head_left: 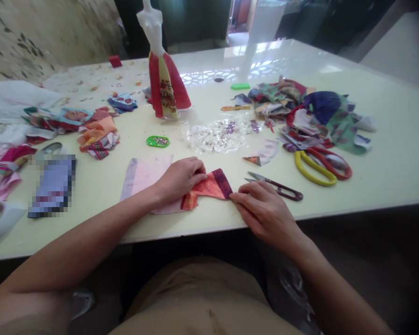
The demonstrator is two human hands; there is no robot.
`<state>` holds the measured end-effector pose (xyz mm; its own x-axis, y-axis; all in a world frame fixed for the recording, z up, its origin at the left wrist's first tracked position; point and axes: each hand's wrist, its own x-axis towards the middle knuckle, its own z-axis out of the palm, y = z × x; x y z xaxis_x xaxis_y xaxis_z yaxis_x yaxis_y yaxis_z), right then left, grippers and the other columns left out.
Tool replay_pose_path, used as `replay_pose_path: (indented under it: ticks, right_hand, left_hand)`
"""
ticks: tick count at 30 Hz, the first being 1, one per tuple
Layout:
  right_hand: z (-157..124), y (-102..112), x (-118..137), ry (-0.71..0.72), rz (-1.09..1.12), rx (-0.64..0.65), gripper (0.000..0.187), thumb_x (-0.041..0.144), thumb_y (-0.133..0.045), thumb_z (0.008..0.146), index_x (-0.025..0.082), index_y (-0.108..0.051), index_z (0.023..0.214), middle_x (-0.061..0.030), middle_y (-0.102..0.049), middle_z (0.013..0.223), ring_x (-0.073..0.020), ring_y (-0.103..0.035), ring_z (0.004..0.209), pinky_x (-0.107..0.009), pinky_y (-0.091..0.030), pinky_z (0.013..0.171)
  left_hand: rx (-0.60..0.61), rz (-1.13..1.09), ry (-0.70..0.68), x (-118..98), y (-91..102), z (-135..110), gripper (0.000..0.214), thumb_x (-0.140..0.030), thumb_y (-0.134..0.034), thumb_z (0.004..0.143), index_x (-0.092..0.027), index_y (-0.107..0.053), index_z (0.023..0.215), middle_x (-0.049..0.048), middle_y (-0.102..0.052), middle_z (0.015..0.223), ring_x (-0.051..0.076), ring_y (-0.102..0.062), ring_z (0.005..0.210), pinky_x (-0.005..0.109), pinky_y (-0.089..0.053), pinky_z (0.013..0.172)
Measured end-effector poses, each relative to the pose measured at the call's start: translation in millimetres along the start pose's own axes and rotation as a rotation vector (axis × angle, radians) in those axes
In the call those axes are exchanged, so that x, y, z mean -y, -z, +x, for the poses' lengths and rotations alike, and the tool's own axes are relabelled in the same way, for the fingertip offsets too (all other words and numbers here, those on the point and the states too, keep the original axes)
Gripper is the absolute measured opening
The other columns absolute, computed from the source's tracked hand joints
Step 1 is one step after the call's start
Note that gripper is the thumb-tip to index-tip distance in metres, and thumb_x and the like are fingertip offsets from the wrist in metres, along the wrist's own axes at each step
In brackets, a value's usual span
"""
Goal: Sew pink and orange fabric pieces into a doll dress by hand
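An orange-red fabric scrap (pixel 210 186) with a dark purple border lies near the table's front edge, its left part over a pale pink cloth (pixel 146 179). My left hand (pixel 183 177) rests on both, thumb and fingers closed on the scrap's upper left. With thumb and forefinger, my right hand (pixel 260 207) pinches the scrap's lower right corner at the purple border. Just beyond my right fingers lie thread snips (pixel 289 191), partly hidden by the hand. Farther right are large scissors with one yellow handle (pixel 314 170) and one red handle (pixel 342 170), their blades covered by cloth.
A white mannequin figure (pixel 153 32) in a red and yellow skirt stands at the back. Clear plastic with beads (pixel 216 135) and a green bead tray (pixel 158 141) lie mid-table. Fabric piles (pixel 279 100) are at right, more scraps (pixel 99 135) and a tape roll (pixel 2 221) at left.
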<state>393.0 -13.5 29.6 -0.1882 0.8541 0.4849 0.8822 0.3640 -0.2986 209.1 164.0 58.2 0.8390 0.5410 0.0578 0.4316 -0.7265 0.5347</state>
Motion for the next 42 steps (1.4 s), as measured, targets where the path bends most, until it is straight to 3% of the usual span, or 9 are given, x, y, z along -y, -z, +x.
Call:
replay_pose_path:
  ticks: [10,17,20,30,35,42]
  right_hand:
    - [-0.4,0.1,0.1,-0.014,0.002,-0.003,0.019,0.015,-0.053,0.095,0.019,-0.063,0.11,-0.0087,-0.062,0.099,-0.0233,-0.056,0.092,-0.041,-0.047,0.084]
    - [0.5,0.8,0.6,-0.007,-0.019,0.01,0.018,0.015,-0.053,0.095,0.016,-0.063,0.109,-0.0098,-0.062,0.099,-0.0237,-0.056,0.092,-0.042,-0.047,0.084]
    - [0.3,0.5,1.3,-0.014,-0.026,0.0,0.017,0.015,-0.053,0.095,0.016,-0.063,0.109,-0.0101,-0.062,0.098,-0.0238,-0.056,0.091,-0.042,-0.048,0.083]
    - [0.8,1.6,12.2,-0.181,0.052,-0.239,0.016,0.013,-0.055,0.093,0.02,-0.066,0.102,-0.008,-0.062,0.093,-0.0235,-0.058,0.089,-0.04,-0.049,0.08]
    - [13.1,-9.8,32.3,-0.09,-0.021,-0.152,0.02,0.012,-0.054,0.093,0.02,-0.07,0.103,-0.0075,-0.062,0.088,-0.023,-0.052,0.085,-0.04,-0.046,0.079]
    - [17.6,-19.2,37.9,-0.144,-0.097,-0.147,0.022,0.016,-0.052,0.095,0.018,-0.069,0.108,-0.0074,-0.058,0.085,-0.023,-0.051,0.084,-0.041,-0.043,0.083]
  left_hand:
    - [0.01,0.06,-0.036,5.3,-0.9,1.5,0.02,-0.024,-0.048,0.096,-0.017,-0.065,0.09,0.0032,-0.071,0.088,0.017,-0.064,0.081,0.028,-0.046,0.074]
    - [0.036,0.499,-0.178,0.8,-1.6,-1.1,0.02,-0.02,-0.045,0.098,-0.015,-0.062,0.088,0.0058,-0.067,0.077,0.019,-0.062,0.071,0.027,-0.04,0.062]
    - [0.06,0.59,-0.214,0.4,-1.2,-2.4,0.017,-0.018,-0.046,0.098,-0.015,-0.061,0.091,0.0056,-0.067,0.073,0.019,-0.061,0.066,0.026,-0.036,0.058]
    - [0.053,0.565,-0.163,3.2,-3.3,0.2,0.021,-0.028,-0.045,0.1,-0.016,-0.061,0.094,0.0059,-0.069,0.073,0.018,-0.063,0.064,0.025,-0.031,0.054]
    - [0.027,0.561,-0.166,5.4,-5.8,0.9,0.021,-0.029,-0.045,0.1,-0.016,-0.061,0.094,0.0062,-0.07,0.074,0.018,-0.064,0.064,0.025,-0.031,0.054]
    - [0.025,0.551,-0.175,7.6,-7.3,0.8,0.024,-0.031,-0.044,0.101,-0.016,-0.063,0.096,0.0066,-0.071,0.074,0.02,-0.065,0.066,0.026,-0.031,0.054]
